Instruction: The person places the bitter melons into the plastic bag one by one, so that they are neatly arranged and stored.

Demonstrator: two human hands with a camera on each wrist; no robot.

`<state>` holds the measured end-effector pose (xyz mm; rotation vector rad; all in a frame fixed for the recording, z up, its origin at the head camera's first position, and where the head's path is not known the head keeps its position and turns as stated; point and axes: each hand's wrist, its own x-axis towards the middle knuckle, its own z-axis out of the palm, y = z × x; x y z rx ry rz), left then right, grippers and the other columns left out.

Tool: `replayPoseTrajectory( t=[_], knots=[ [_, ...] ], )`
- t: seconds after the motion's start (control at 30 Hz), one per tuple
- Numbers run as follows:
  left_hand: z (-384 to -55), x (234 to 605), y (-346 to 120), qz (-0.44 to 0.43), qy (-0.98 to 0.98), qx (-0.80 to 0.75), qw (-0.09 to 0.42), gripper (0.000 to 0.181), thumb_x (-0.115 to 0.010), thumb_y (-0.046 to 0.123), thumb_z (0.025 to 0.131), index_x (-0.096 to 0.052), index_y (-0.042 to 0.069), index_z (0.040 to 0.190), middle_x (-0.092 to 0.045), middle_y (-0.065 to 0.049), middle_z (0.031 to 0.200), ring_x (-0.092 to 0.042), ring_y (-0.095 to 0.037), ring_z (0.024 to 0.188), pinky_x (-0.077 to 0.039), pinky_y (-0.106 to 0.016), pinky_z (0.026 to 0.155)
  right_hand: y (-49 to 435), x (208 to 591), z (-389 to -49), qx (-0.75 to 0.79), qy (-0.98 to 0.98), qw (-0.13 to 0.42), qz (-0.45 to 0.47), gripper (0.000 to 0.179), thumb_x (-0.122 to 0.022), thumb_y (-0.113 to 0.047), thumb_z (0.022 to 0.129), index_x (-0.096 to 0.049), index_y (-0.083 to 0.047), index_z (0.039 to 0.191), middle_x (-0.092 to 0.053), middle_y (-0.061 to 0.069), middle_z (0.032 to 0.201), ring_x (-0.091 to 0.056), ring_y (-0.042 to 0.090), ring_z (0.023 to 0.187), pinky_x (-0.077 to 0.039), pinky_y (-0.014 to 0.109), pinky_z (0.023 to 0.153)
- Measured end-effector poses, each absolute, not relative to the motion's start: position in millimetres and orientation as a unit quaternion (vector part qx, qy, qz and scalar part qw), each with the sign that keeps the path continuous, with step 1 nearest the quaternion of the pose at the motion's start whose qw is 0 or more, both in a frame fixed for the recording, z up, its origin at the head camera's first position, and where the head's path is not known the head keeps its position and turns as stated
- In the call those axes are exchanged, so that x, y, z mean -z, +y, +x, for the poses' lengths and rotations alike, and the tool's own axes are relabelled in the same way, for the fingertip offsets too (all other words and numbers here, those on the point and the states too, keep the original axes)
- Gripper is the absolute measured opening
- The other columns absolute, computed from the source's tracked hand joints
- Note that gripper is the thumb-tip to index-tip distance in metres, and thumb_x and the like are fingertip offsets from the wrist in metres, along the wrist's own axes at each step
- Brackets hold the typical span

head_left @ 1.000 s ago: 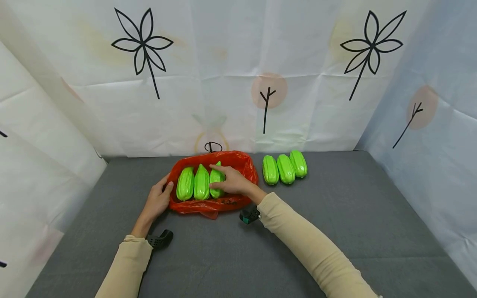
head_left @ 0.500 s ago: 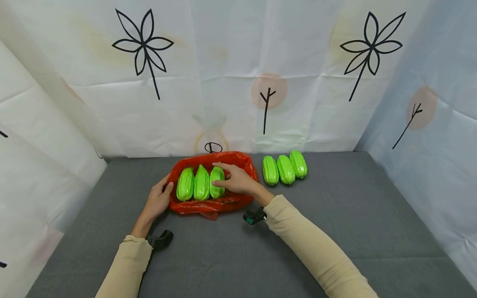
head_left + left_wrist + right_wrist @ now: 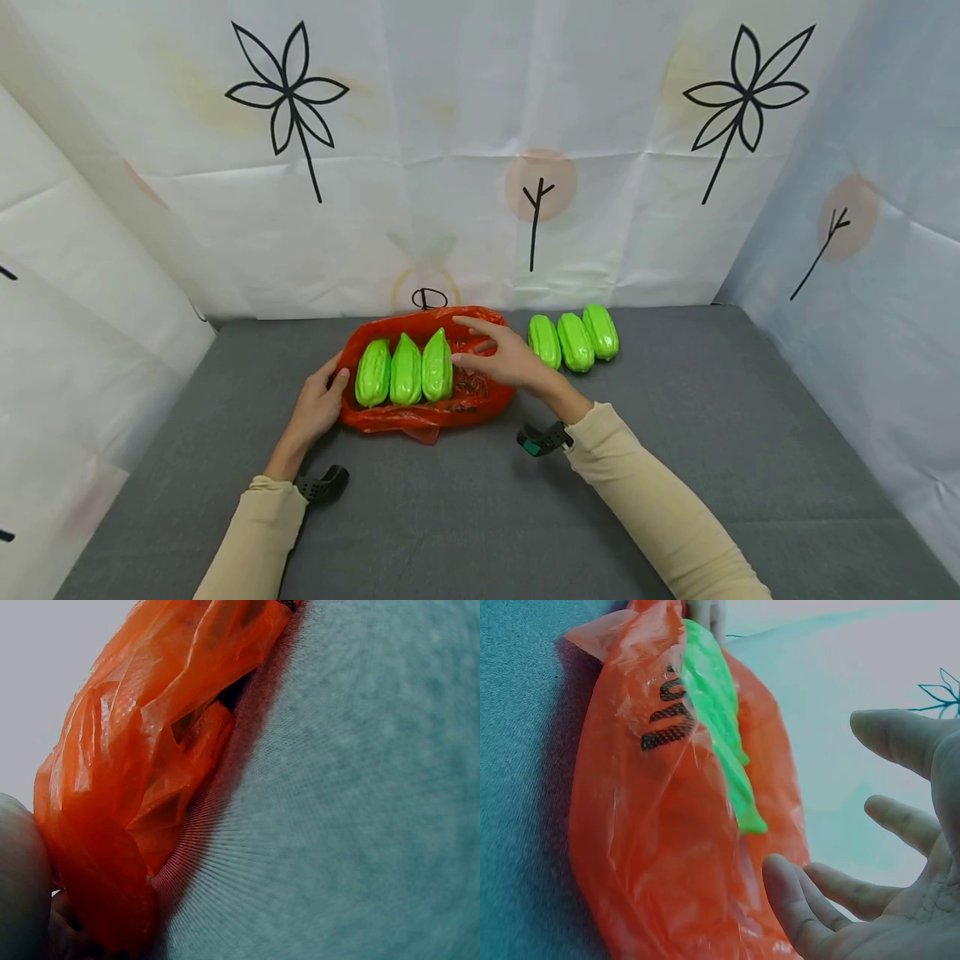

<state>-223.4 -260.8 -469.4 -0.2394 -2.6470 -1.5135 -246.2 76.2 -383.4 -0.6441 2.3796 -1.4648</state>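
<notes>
In the head view a red plastic bag point(image 3: 480, 404) lies with its mouth wide, and three glossy green ribbed gourds point(image 3: 406, 371) stand side by side in its left and middle part. My left hand point(image 3: 318, 402) holds the bag's left rim between thumb and fingers; the left wrist view shows the crumpled red film point(image 3: 112, 825) against a finger. Over the bag's right part is my right hand point(image 3: 510, 358), fingers spread and holding nothing, just right of the rightmost gourd point(image 3: 437, 367). The right wrist view shows its fingers apart from the bag.
Three more green gourds point(image 3: 575, 342) lie in a row on the grey cloth table point(image 3: 450, 517), right of the bag. A white printed curtain point(image 3: 480, 233) rises at the table's back edge, and similar curtains hang at both sides.
My right hand has let go of the rightmost gourd in the bag and drawn back to the right, leaving the gourd in place. The left hand stays at the bag's rim.
</notes>
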Motion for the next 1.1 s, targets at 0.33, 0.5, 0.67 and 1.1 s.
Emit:
replayPoseTrajectory(
  t=[0.33, 0.5, 0.67, 1.1],
  knots=[
    [-211.0, 449.1, -252.2, -0.08, -0.857, 0.507, 0.036, 0.05, -0.038, 0.009, 0.111, -0.027, -0.007, 0.157, -0.032, -0.032, 0.157, -0.03, -0.047, 0.144, -0.027, -0.061, 0.114, 105.6, 386.3, -233.2, 0.522, 0.819, 0.121, -0.207, 0.066, -0.072, -0.031, 0.097, -0.043, -0.026, 0.156, -0.044, 0.006, 0.155, -0.049, 0.04, 0.131, -0.051, 0.052, 0.091],
    [-207.1, 440.5, -248.6, -0.08, -0.856, 0.509, 0.034, 0.05, -0.038, 0.007, 0.11, -0.027, -0.009, 0.156, -0.032, -0.034, 0.156, -0.03, -0.049, 0.143, -0.026, -0.063, 0.113, 120.5, 387.8, -227.3, 0.537, 0.809, 0.112, -0.211, 0.066, -0.07, -0.026, 0.099, -0.041, -0.02, 0.157, -0.042, 0.015, 0.155, -0.049, 0.042, 0.13, -0.05, 0.052, 0.094],
    [-218.3, 461.9, -256.8, -0.08, -0.856, 0.509, 0.043, 0.051, -0.039, 0.013, 0.111, -0.029, -0.003, 0.158, -0.033, -0.028, 0.158, -0.032, -0.043, 0.145, -0.027, -0.059, 0.115, 134.3, 390.5, -224.3, 0.554, 0.801, 0.103, -0.202, 0.066, -0.069, -0.023, 0.099, -0.04, -0.015, 0.158, -0.042, 0.022, 0.152, -0.05, 0.041, 0.127, -0.049, 0.054, 0.095],
    [-220.9, 468.5, -260.1, -0.083, -0.856, 0.507, 0.048, 0.051, -0.041, 0.017, 0.111, -0.03, 0.0, 0.158, -0.036, -0.026, 0.157, -0.033, -0.04, 0.145, -0.028, -0.056, 0.115, 156.9, 387.8, -226.1, 0.581, 0.788, 0.089, -0.185, 0.064, -0.067, -0.022, 0.1, -0.04, -0.021, 0.158, -0.045, 0.019, 0.152, -0.05, 0.041, 0.129, -0.046, 0.057, 0.1]
  ],
)
